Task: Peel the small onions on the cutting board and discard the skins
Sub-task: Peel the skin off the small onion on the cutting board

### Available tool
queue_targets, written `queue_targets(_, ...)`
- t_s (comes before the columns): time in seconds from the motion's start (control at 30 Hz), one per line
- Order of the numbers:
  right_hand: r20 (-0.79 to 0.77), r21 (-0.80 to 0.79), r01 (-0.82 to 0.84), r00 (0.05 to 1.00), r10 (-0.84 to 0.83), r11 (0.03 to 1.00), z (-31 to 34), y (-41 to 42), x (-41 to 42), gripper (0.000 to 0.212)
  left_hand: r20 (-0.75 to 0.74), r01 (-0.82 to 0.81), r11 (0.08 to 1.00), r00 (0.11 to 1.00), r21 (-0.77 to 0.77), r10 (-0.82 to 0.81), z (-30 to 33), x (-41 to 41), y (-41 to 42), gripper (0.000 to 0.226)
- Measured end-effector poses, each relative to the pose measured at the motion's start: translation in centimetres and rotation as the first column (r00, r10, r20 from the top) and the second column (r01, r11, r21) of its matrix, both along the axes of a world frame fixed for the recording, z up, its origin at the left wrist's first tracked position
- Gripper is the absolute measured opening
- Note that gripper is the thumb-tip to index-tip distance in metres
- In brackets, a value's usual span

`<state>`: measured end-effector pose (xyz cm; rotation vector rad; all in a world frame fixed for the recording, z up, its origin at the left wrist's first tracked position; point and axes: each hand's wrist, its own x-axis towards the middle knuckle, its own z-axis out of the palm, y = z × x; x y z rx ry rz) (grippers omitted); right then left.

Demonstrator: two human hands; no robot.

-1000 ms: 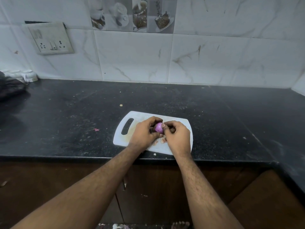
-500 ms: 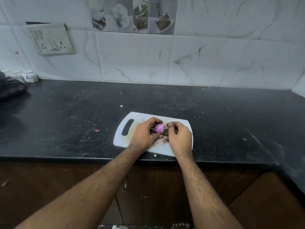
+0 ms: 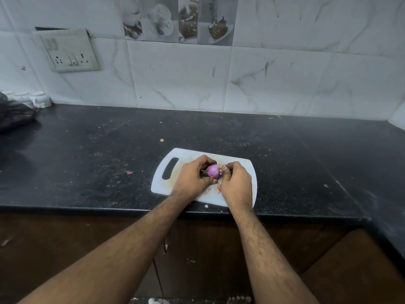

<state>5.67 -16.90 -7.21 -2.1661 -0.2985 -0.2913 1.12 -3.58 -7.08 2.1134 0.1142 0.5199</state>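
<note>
A small purple onion (image 3: 213, 171) is held just above the white cutting board (image 3: 168, 183), which lies near the counter's front edge. My left hand (image 3: 191, 175) cups the onion from the left and below. My right hand (image 3: 236, 185) meets it from the right, with thumb and fingertips pinching a pale flap of skin (image 3: 223, 168) at the onion's top right. Bits of peeled skin (image 3: 213, 189) lie on the board under my hands. Any other onions are hidden by my hands.
The black stone counter (image 3: 285, 150) carries scattered crumbs and a pink skin scrap (image 3: 129, 172) left of the board. A dark bag (image 3: 15, 115) and small white cups (image 3: 40, 99) sit at the far left. A tiled wall with a socket plate (image 3: 70, 50) stands behind.
The onion has turned slightly in my left hand and shows more purple. My right fingers have shifted from its front to a skin flap at its top right.
</note>
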Motion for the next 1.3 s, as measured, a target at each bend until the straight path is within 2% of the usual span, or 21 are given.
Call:
queue_targets(0.13, 0.034, 0.123, -0.065, 0.998, 0.061, 0.990, 0.09, -0.18, -0.18, 0.017, 0.000, -0.007, 1.000, 1.000, -0.013, 0.007, -0.03, -0.01, 0.01, 0.043)
queue_targets(0.3, 0.068, 0.072, -0.128, 0.990, 0.123, 0.989, 0.01, -0.02, -0.40, 0.014, 0.018, -0.016, 1.000, 1.000, -0.026, 0.016, -0.30, 0.14, 0.05, 0.039)
queue_targets(0.43, 0.083, -0.006, -0.106, 0.991, 0.106, 0.994, 0.02, 0.09, -0.36, 0.016, 0.022, -0.005, 1.000, 1.000, -0.024, 0.006, -0.29, 0.16, 0.02, 0.041)
queue_targets(0.63, -0.022, -0.088, -0.031, 0.999, 0.029, 0.996, -0.07, 0.34, 0.14, 0.025, 0.015, 0.003, 1.000, 1.000, -0.012, -0.003, -0.33, 0.17, 0.08, 0.043)
queue_targets(0.87, -0.020, 0.048, 0.096, 0.995, -0.095, 0.994, -0.02, 0.36, 0.05, 0.008, 0.013, 0.008, 1.000, 1.000, -0.014, -0.008, -0.34, 0.17, 0.12, 0.045)
queue_targets(0.9, -0.013, 0.062, 0.090, 0.996, -0.090, 0.994, 0.00, 0.27, 0.01, 0.002, 0.013, 0.012, 1.000, 1.000, -0.012, -0.011, -0.32, 0.17, 0.11, 0.046)
queue_targets(1.0, 0.015, 0.096, -0.003, 1.000, 0.001, 0.995, 0.29, 0.07, -0.32, 0.022, 0.017, 0.022, 1.000, 1.000, 0.004, -0.022, -0.42, 0.27, 0.14, 0.050)
queue_targets(1.1, 0.046, 0.060, -0.107, 0.993, 0.104, 0.992, 0.48, 0.17, -0.58, 0.026, 0.029, 0.010, 1.000, 1.000, 0.005, -0.010, -0.48, 0.25, 0.20, 0.057)
queue_targets(1.23, -0.030, 0.106, -0.098, 0.994, 0.102, 0.989, 0.13, 0.07, -0.26, 0.019, 0.016, -0.020, 1.000, 1.000, -0.014, 0.020, -0.42, 0.21, 0.16, 0.067)
queue_targets(1.3, -0.056, 0.130, -0.107, 0.992, 0.115, 0.986, 0.11, -0.01, -0.14, 0.017, 0.007, -0.043, 0.998, 0.999, 0.038, 0.043, -0.32, 0.29, 0.14, 0.065)
